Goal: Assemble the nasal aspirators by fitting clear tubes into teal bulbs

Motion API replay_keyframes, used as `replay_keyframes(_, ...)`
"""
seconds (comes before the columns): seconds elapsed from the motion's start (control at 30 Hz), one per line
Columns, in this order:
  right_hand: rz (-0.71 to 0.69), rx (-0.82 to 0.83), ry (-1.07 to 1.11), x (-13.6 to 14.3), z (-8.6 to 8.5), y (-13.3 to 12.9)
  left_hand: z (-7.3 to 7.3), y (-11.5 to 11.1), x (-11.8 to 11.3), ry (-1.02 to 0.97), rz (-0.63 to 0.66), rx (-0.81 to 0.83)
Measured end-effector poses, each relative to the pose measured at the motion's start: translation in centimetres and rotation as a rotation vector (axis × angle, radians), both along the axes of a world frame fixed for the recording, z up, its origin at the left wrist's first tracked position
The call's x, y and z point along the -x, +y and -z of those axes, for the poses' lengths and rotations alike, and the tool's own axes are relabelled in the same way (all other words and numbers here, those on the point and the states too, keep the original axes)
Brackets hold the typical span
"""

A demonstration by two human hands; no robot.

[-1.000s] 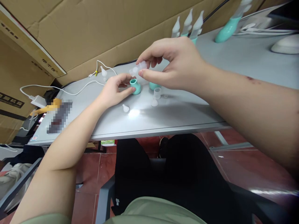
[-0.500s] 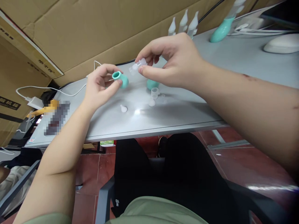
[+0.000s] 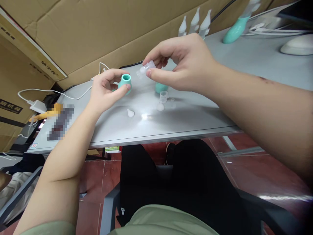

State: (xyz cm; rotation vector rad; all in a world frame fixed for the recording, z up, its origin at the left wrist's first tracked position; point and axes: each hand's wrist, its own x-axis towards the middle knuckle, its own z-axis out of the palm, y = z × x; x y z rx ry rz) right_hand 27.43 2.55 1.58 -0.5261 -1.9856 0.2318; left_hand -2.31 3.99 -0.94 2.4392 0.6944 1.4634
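My left hand (image 3: 106, 89) holds a small teal rubber bulb (image 3: 125, 83) above the grey table (image 3: 186, 117), its round opening facing up. My right hand (image 3: 182, 65) pinches a short clear plastic tube (image 3: 145, 69) between thumb and fingers, its tip a little to the right of and above the bulb's opening. The two parts are apart. A second teal bulb (image 3: 160, 87) sits on the table partly behind my right hand. In front of it lie a clear cup-shaped piece (image 3: 163, 96) and small white tips (image 3: 130, 113).
Three assembled white-tipped pieces (image 3: 195, 24) stand at the back by the cardboard wall (image 3: 97, 32). A larger teal bottle (image 3: 236, 29) and a white object (image 3: 297, 48) are at the far right. A white cable and charger (image 3: 36, 105) lie at the left. My legs are below the table edge.
My left hand picked the teal bulb up off the table and turned its opening upward. My right hand kept the clear tube and stayed in nearly the same place.
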Motion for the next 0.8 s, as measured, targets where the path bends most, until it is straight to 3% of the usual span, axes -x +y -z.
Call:
replay_keyframes(0.17,-0.012,-0.006,-0.002,-0.1,0.0,-0.2,-0.9,-1.2,0.1,0.077,-0.032,-0.014)
replay_keyframes(0.33,-0.073,-0.013,-0.011,-0.1,0.2,0.0,-1.6,-1.8,0.1,0.152,-0.040,-0.138)
replay_keyframes(0.53,-0.127,0.002,-0.033,0.2,0.5,0.3,-1.0,-1.2,-0.2,0.149,0.001,-0.140)
replay_keyframes(0.8,-0.077,0.062,-0.058,0.2,0.1,-0.4,-0.7,-0.3,-0.1,0.185,0.012,-0.298)
